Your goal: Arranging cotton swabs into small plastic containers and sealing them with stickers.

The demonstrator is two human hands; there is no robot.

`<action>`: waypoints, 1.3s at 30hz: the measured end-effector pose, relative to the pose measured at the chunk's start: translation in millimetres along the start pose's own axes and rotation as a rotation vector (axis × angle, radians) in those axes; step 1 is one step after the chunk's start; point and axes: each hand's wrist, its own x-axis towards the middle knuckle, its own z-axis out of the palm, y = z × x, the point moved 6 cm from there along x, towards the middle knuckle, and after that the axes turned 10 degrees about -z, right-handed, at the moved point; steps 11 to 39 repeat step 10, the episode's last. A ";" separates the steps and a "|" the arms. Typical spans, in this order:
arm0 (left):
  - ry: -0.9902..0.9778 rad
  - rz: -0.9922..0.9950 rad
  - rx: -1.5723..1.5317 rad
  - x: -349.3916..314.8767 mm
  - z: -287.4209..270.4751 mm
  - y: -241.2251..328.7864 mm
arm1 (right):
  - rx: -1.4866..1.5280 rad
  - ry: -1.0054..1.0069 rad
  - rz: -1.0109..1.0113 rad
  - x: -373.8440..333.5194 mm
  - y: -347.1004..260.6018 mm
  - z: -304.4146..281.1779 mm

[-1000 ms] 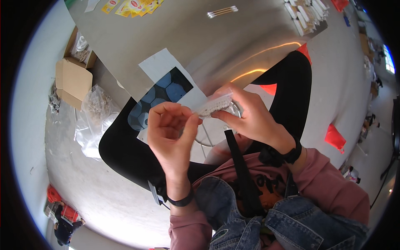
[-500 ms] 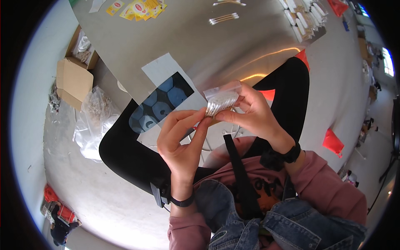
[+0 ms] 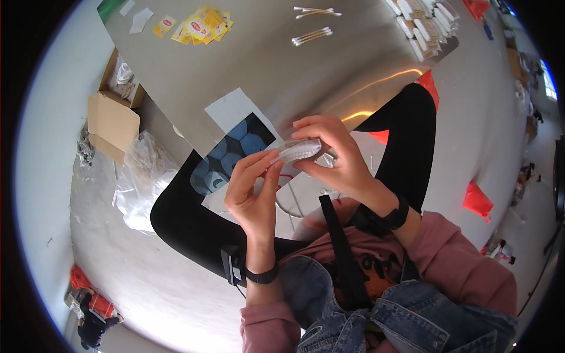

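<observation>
A small clear plastic bag of white-tipped cotton swabs (image 3: 298, 150) is held up over my lap, tilted almost edge-on. My left hand (image 3: 254, 191) pinches its left end between thumb and fingertips. Around the right end curves my right hand (image 3: 336, 156), thumb below the bag and fingers raised above it, spread apart; whether the thumb touches the plastic is hard to see. Loose cotton swabs (image 3: 312, 36) lie in two small groups on the metal table (image 3: 265, 65) beyond.
Yellow packets (image 3: 203, 26) lie at the table's far left, bagged swabs (image 3: 425, 29) at its far right. A grey sheet with a dark printed picture (image 3: 226, 112) overhangs the near edge. On the left floor are an open cardboard box (image 3: 115, 120) and plastic bags (image 3: 144, 182).
The swab bag has turned from showing its broad face to nearly edge-on. My right fingers have loosened and spread from it, while the left keeps its pinch. The view has shifted slightly.
</observation>
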 end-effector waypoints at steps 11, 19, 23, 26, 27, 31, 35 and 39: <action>-0.195 -0.313 -0.506 2.9 16.7 -20.6 | 0.685 0.058 0.445 -11.8 24.7 -2.9; -0.195 -0.313 -0.506 2.9 16.7 -20.6 | 0.685 0.058 0.445 -11.8 24.7 -2.9; -0.195 -0.313 -0.506 2.9 16.7 -20.6 | 0.685 0.058 0.445 -11.8 24.7 -2.9; -0.195 -0.313 -0.506 2.9 16.7 -20.6 | 0.685 0.058 0.445 -11.8 24.7 -2.9; -0.195 -0.313 -0.506 2.9 16.7 -20.6 | 0.685 0.058 0.445 -11.8 24.7 -2.9; -0.195 -0.313 -0.506 2.9 16.7 -20.6 | 0.685 0.058 0.445 -11.8 24.7 -2.9; -0.195 -0.313 -0.506 2.9 16.7 -20.6 | 0.685 0.058 0.445 -11.8 24.7 -2.9; -0.195 -0.313 -0.506 2.9 16.7 -20.6 | 0.685 0.058 0.445 -11.8 24.7 -2.9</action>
